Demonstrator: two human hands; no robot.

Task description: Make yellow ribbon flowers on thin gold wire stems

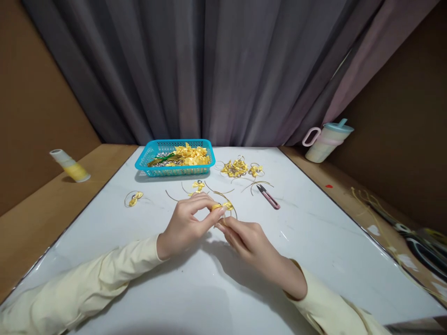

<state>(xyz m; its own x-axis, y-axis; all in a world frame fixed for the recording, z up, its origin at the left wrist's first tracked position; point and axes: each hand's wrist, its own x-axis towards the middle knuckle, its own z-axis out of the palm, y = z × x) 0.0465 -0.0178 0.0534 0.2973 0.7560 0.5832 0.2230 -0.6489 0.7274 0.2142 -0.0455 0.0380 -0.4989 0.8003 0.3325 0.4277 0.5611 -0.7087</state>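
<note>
My left hand (190, 221) pinches a yellow ribbon bow (228, 205) between thumb and fingers, above the middle of the white table. Close beside it, my right hand (247, 237) is closed, its thumb and fingertips pinching a thin gold cord (236, 210) that curves up past the bow. How the cord runs through the bow is hidden by my fingers. Just beyond my hands lies another yellow bow (199, 185) with a silvery piece on it, near several loose cord pieces (220, 191).
A blue basket (174, 173) holds yellow bows and silvery pieces. Looped bows lie in a pile (237, 167), and a single one (135, 199) at left. Pink thread snips (268, 197) rest at right. A thread spool (71, 166), a tumbler (324, 142) and black-handled scissors (424, 253) flank the tabletop.
</note>
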